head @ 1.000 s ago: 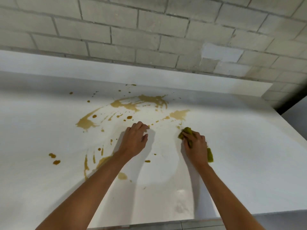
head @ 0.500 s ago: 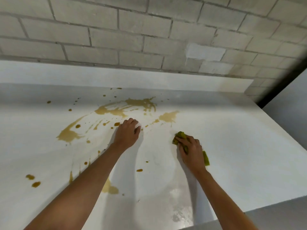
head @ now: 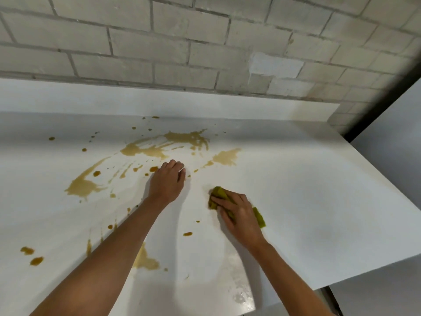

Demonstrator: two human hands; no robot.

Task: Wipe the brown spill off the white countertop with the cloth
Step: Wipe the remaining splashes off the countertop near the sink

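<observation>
A brown spill [head: 164, 144] spreads in streaks, puddles and drops over the middle and left of the white countertop [head: 307, 190]. My right hand [head: 239, 213] presses a crumpled green cloth [head: 218, 195] flat on the counter, right of centre. The cloth pokes out past my fingers and behind my palm. My left hand [head: 167, 181] rests palm down on the counter with curled fingers, just below the largest puddle, holding nothing. Small drops [head: 188, 233] lie between my forearms.
A white upstand [head: 159, 103] and a grey brick wall [head: 205, 42] close the back. The counter's right edge [head: 387, 172] and front edge drop off. A wet sheen [head: 241, 290] shows near the front edge.
The view has shifted a little. My right hand and the cloth have slid slightly left and toward me. My left hand stays planted below the puddle.
</observation>
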